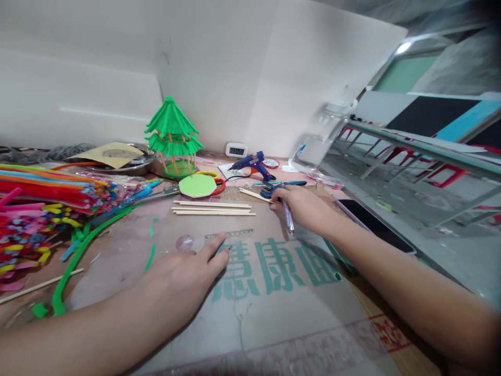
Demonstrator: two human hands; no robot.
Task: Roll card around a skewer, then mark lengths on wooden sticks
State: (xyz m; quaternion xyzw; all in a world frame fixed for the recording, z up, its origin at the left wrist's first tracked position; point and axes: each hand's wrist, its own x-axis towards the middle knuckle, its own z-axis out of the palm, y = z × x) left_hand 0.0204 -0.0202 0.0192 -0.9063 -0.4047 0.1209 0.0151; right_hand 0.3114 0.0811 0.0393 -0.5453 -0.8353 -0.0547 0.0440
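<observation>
My left hand (191, 269) lies over the clear sheet, its index finger stretched onto a small transparent ruler (245, 231) and its thumb apart; the other fingers are mostly hidden. My right hand (297, 203) is closed around a slim purplish pen (288, 218) that points down towards me. Its fingertips meet the end of a thin wooden stick (253, 195); whether they pinch it I cannot tell. Just beyond are blue-handled pliers (268, 192). Several wooden sticks (213, 212) lie side by side ahead of my left hand.
Behind the sticks are a green octagonal piece (198, 185), scissors (221, 185) and a green tiered pagoda model (172, 138). A blue glue gun (252, 163) and small digital clock (236, 150) stand farther back. Colourful pipe cleaners (50, 190) crowd the left; a phone (376, 224) lies right.
</observation>
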